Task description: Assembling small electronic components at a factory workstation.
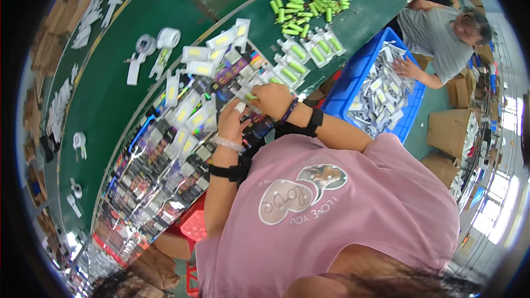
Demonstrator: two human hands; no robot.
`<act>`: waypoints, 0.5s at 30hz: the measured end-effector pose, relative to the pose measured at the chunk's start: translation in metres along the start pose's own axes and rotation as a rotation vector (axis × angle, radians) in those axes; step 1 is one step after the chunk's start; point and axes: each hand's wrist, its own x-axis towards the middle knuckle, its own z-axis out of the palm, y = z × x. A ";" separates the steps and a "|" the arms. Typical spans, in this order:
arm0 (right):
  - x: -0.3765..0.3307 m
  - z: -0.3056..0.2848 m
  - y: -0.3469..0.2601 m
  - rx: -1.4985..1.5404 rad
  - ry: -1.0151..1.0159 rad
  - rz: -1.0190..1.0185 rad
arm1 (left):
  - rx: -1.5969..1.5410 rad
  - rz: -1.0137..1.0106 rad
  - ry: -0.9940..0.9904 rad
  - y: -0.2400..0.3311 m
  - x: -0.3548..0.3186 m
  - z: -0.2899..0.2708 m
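Observation:
My left hand (229, 124) and my right hand (271, 101) meet over the near edge of the bench, both closed around a small white casing (241, 92). A bit of green shows at my right fingertips; my fingers hide most of the piece. Just beyond, white casings with green cylindrical cells (292, 69) lie in a row. Farther off is a heap of loose green cells (312, 5). Left of my hands, several white casings with yellow panels (190, 105) are strewn over shiny, dark printed packaging (160, 171).
A blue crate (338, 101) full of white casings stands at the right; a person in grey (436, 38) reaches into it. White tape rolls (168, 37) rest on the green belt (127, 27). A red stool (194, 223) is below the bench, and cardboard boxes (450, 129) are at the far right.

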 end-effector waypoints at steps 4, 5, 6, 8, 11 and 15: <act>-0.014 -0.059 0.064 0.119 0.600 0.002 | 0.175 0.120 0.144 -0.007 0.004 0.010; -0.014 -0.066 0.102 -0.062 0.732 0.081 | 0.221 0.124 0.158 -0.009 0.010 0.013; -0.017 -0.073 0.129 -0.146 0.762 0.242 | 0.229 0.125 0.159 -0.008 0.013 0.018; -0.021 -0.072 0.184 -0.231 0.698 0.531 | 0.264 0.134 0.185 -0.007 0.018 0.030; -0.016 -0.075 0.218 -0.149 0.484 0.679 | 0.241 0.118 0.222 -0.009 0.032 0.037; -0.007 -0.096 0.220 0.027 0.187 0.660 | 0.268 0.089 0.345 -0.006 0.037 0.054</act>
